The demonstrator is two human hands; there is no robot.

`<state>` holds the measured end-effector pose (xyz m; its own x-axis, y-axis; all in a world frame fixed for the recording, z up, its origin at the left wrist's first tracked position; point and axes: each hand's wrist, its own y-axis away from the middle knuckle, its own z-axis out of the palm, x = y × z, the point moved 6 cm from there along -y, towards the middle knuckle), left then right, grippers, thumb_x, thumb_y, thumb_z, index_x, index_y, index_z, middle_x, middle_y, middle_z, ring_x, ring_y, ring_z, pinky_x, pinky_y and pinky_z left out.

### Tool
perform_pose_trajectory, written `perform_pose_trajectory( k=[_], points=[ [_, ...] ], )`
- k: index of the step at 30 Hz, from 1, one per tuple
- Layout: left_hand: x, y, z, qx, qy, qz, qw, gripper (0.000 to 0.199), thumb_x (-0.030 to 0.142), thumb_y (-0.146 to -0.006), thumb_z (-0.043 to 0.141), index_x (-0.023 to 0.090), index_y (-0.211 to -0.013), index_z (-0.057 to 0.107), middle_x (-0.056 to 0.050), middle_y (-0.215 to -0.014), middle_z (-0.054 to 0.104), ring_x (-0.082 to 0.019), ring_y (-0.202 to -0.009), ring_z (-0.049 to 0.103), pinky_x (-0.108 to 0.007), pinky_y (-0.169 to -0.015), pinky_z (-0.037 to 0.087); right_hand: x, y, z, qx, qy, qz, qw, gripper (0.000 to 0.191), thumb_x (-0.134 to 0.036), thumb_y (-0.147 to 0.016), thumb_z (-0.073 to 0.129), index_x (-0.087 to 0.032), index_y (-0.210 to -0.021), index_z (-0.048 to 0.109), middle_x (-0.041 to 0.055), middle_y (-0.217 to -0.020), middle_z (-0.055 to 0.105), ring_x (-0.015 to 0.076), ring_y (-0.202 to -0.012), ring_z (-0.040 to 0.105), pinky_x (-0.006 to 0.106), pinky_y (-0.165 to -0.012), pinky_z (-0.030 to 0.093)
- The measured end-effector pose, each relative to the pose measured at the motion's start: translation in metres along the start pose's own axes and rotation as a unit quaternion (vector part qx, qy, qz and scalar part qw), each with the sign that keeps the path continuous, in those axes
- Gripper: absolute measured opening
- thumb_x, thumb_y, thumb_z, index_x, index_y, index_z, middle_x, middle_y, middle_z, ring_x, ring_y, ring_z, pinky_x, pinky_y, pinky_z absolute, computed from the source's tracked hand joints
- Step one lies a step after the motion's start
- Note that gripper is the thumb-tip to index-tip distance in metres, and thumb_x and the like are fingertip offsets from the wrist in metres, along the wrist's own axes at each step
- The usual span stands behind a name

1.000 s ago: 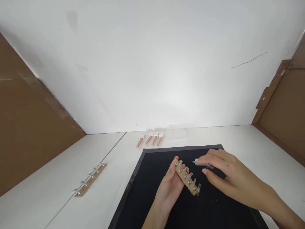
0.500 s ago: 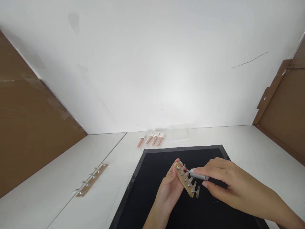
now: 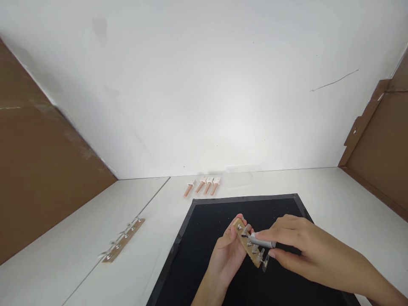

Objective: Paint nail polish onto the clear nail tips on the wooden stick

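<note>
Above a black mat (image 3: 191,255), a wood-toned strip (image 3: 247,248) of clear tips (image 3: 265,265) tilts in the gripping left hand (image 3: 227,255), seemingly to offer its row to the grey tool (image 3: 264,242) pinched in the right hand (image 3: 296,238). Four pink-handled pieces (image 3: 208,185) lie beyond.

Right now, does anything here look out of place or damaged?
A dark line slants across the white wall at upper right, odd on a mostly plain surface; scratch or pen mark, I can't tell. One pink-and-white piece lies slightly apart from the other three.
</note>
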<state>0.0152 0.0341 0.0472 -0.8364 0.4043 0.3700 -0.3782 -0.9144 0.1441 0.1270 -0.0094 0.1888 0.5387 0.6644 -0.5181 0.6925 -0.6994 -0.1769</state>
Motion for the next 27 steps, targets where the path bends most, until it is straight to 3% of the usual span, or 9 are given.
perform_pose_trajectory(
  k=[4,11,17,23,27],
  points=[
    [-0.001,0.001,0.000,-0.006,0.003,-0.004,1.000,0.029,0.023,-0.053,0.081,0.016,-0.079,0.071,0.000,-0.073,0.067,-0.013,-0.072,0.062,-0.027,-0.074,0.045,0.000,0.000,0.000,0.000,0.002,0.002,1.000,0.026,-0.006,-0.085,0.044,-0.023,-0.090,0.063,-0.0002,-0.077,0.065,0.0143,-0.070,0.061,0.025,-0.064,0.046],
    [0.000,0.004,0.001,-0.024,-0.002,0.001,1.000,0.028,0.026,-0.054,0.081,0.017,-0.078,0.071,0.000,-0.073,0.065,-0.013,-0.072,0.061,-0.026,-0.073,0.044,0.006,0.006,0.000,0.019,0.007,0.014,1.000,0.037,-0.007,-0.085,0.046,-0.027,-0.113,0.059,0.0001,-0.075,0.064,0.0150,-0.066,0.059,0.026,-0.062,0.047],
    [0.001,0.007,0.002,-0.034,-0.012,0.000,0.999,0.028,0.029,-0.054,0.081,0.017,-0.077,0.071,0.002,-0.073,0.065,-0.009,-0.065,0.061,-0.025,-0.072,0.048,0.009,0.011,-0.002,0.050,0.003,0.017,0.999,0.033,-0.011,-0.086,0.049,-0.023,-0.115,0.059,0.0018,-0.079,0.064,0.0158,-0.072,0.058,0.028,-0.065,0.047],
    [0.001,0.006,0.009,-0.078,-0.010,-0.017,0.997,0.029,0.030,-0.054,0.080,0.016,-0.078,0.071,0.001,-0.072,0.063,-0.009,-0.065,0.061,-0.020,-0.062,0.048,-0.003,0.007,-0.001,0.011,-0.008,-0.022,1.000,0.037,-0.007,-0.086,0.046,-0.025,-0.116,0.057,0.0002,-0.077,0.064,0.0129,-0.068,0.058,0.025,-0.065,0.046],
    [0.001,0.003,0.015,-0.101,-0.004,-0.022,0.995,0.030,0.031,-0.056,0.079,0.015,-0.079,0.070,0.001,-0.072,0.061,-0.008,-0.063,0.058,-0.021,-0.065,0.048,-0.010,0.003,-0.002,-0.015,-0.035,-0.028,0.999,0.036,-0.003,-0.083,0.047,-0.021,-0.112,0.060,0.0021,-0.084,0.067,0.0128,-0.074,0.060,0.024,-0.069,0.046]
  ],
)
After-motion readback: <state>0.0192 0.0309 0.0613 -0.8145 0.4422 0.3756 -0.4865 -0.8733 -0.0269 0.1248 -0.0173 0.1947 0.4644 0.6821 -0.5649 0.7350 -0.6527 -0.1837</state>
